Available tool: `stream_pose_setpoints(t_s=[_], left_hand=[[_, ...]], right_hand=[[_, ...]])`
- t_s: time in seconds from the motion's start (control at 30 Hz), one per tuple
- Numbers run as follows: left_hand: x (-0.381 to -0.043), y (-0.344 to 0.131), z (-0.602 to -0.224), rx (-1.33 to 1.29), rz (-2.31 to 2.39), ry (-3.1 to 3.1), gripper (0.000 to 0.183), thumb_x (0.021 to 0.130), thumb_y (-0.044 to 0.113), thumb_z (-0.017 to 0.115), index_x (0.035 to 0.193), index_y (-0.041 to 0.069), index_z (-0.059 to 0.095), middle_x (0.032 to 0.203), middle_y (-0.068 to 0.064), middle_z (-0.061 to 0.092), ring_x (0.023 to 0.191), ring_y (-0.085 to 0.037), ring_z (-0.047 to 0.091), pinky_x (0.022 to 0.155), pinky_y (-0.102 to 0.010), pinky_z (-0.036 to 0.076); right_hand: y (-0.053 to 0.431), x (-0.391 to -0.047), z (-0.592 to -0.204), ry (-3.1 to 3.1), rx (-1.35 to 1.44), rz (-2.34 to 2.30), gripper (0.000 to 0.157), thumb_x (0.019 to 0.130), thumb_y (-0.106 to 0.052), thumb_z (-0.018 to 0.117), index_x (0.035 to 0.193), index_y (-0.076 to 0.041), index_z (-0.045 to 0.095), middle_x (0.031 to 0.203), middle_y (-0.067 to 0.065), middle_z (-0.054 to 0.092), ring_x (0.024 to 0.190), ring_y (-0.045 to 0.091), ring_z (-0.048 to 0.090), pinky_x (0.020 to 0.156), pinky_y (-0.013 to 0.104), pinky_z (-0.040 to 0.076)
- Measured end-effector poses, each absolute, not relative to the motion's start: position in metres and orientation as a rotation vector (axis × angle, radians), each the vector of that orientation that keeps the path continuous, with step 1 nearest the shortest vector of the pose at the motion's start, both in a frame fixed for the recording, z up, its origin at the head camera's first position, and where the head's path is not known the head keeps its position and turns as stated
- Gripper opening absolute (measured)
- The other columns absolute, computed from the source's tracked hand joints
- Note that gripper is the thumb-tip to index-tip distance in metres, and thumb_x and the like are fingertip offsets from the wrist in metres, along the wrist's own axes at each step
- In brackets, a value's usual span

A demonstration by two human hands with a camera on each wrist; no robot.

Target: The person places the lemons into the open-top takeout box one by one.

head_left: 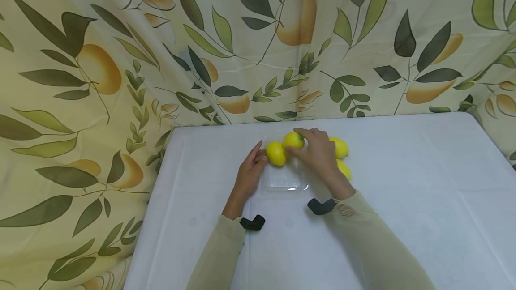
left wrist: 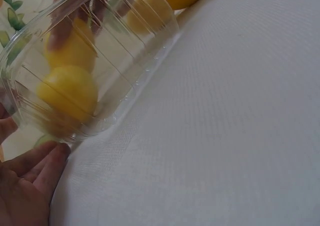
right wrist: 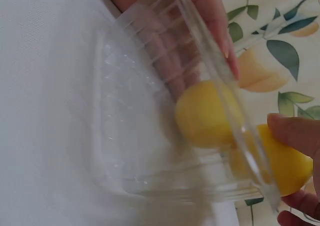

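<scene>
A clear plastic container (head_left: 285, 181) sits on the white table, with one yellow lemon (head_left: 276, 154) inside it near the far left corner. My right hand (head_left: 318, 149) pinches a second lemon (head_left: 293, 140) between thumb and fingers, at the container's far end. In the right wrist view this held lemon (right wrist: 286, 161) is partly behind the clear wall, next to the other lemon (right wrist: 206, 113). Along the container's left side, my left hand (head_left: 250, 171) touches the plastic with fairly straight fingers; its fingertips meet the lower edge in the left wrist view.
Two more lemons, an upper one (head_left: 339, 147) and a lower one (head_left: 343, 170), lie right of the container, partly covered by the right hand. A patterned curtain (head_left: 266, 57) hangs behind the table (head_left: 411, 218). Dark wrist devices stick out from both sleeves.
</scene>
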State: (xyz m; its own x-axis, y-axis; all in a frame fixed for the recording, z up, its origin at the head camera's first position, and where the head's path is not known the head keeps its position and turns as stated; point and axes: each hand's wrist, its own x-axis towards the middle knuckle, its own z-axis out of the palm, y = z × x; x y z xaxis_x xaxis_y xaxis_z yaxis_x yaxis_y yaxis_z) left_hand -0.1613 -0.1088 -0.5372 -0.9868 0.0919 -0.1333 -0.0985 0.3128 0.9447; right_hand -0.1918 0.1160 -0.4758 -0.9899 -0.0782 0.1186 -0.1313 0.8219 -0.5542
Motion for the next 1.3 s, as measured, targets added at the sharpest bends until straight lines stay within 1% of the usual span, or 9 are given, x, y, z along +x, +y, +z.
stream_pose_setpoints(t_s=[0.1,0.2,0.3,0.37,0.5,0.63,0.73,1.17,1.3], left_hand=[[-0.161,-0.108,-0.538,-0.002,1.76,2.404,0.053,0.104,0.047,0.052,0.154,0.051,0.035,0.15,0.008,0.053,0.136,-0.013,0.054,0.117,-0.043,0.043],[-0.162,-0.109,-0.539,-0.009,1.755,2.405,0.054,0.103,0.048,0.052,0.155,0.049,0.035,0.151,0.008,0.053,0.136,-0.012,0.053,0.117,-0.042,0.044],[-0.161,-0.109,-0.539,-0.005,1.752,2.408,0.056,0.103,0.049,0.051,0.156,0.046,0.035,0.152,0.008,0.052,0.137,-0.012,0.052,0.117,-0.042,0.043],[-0.161,-0.11,-0.539,0.0,1.75,2.411,0.056,0.103,0.05,0.051,0.156,0.047,0.035,0.152,0.008,0.052,0.138,-0.012,0.053,0.117,-0.042,0.043],[-0.161,-0.109,-0.538,0.014,1.751,2.418,0.055,0.104,0.049,0.051,0.156,0.048,0.034,0.15,0.01,0.053,0.137,-0.012,0.053,0.118,-0.043,0.042],[-0.162,-0.108,-0.537,0.022,1.741,2.431,0.055,0.104,0.049,0.05,0.157,0.046,0.034,0.149,0.01,0.053,0.136,-0.013,0.054,0.118,-0.044,0.042],[-0.163,-0.108,-0.537,0.016,1.729,2.441,0.056,0.104,0.049,0.05,0.157,0.044,0.034,0.149,0.01,0.053,0.136,-0.013,0.054,0.117,-0.044,0.043],[-0.162,-0.108,-0.537,0.015,1.742,2.423,0.055,0.104,0.047,0.051,0.157,0.046,0.034,0.15,0.009,0.053,0.136,-0.013,0.053,0.118,-0.044,0.042],[-0.162,-0.109,-0.538,0.009,1.738,2.425,0.054,0.105,0.044,0.051,0.156,0.049,0.034,0.151,0.008,0.053,0.138,-0.015,0.053,0.119,-0.045,0.041]], right_hand=[[0.113,-0.193,-0.478,-2.927,0.156,0.881,0.069,0.084,-0.054,0.078,0.142,-0.02,0.06,0.129,0.015,0.065,0.113,0.038,0.054,0.088,0.063,0.047],[0.111,-0.193,-0.479,-2.915,0.133,0.911,0.07,0.083,-0.052,0.08,0.14,-0.017,0.058,0.129,0.014,0.067,0.114,0.039,0.054,0.089,0.065,0.045],[0.111,-0.193,-0.48,-2.885,0.124,0.947,0.069,0.082,-0.052,0.082,0.136,-0.016,0.059,0.128,0.011,0.069,0.113,0.038,0.055,0.089,0.063,0.044],[0.111,-0.193,-0.481,-2.867,0.136,0.94,0.067,0.082,-0.053,0.082,0.134,-0.017,0.061,0.129,0.01,0.069,0.111,0.037,0.055,0.086,0.06,0.044],[0.109,-0.194,-0.483,-2.843,0.159,0.904,0.06,0.085,-0.052,0.079,0.134,-0.02,0.065,0.131,0.008,0.07,0.111,0.037,0.055,0.083,0.058,0.044],[0.106,-0.195,-0.486,-2.854,0.166,0.886,0.053,0.092,-0.051,0.071,0.134,-0.02,0.066,0.132,0.007,0.07,0.118,0.037,0.054,0.091,0.062,0.044],[0.104,-0.195,-0.488,-2.87,0.166,0.864,0.052,0.095,-0.051,0.068,0.135,-0.019,0.066,0.134,0.008,0.068,0.122,0.038,0.052,0.095,0.065,0.043],[0.108,-0.193,-0.492,-2.847,0.173,0.866,0.051,0.095,-0.051,0.068,0.135,-0.019,0.066,0.138,0.01,0.065,0.124,0.037,0.05,0.097,0.063,0.043],[0.113,-0.19,-0.491,-2.829,0.184,0.894,0.052,0.095,-0.052,0.067,0.136,-0.018,0.065,0.138,0.01,0.065,0.125,0.037,0.049,0.097,0.062,0.043]])
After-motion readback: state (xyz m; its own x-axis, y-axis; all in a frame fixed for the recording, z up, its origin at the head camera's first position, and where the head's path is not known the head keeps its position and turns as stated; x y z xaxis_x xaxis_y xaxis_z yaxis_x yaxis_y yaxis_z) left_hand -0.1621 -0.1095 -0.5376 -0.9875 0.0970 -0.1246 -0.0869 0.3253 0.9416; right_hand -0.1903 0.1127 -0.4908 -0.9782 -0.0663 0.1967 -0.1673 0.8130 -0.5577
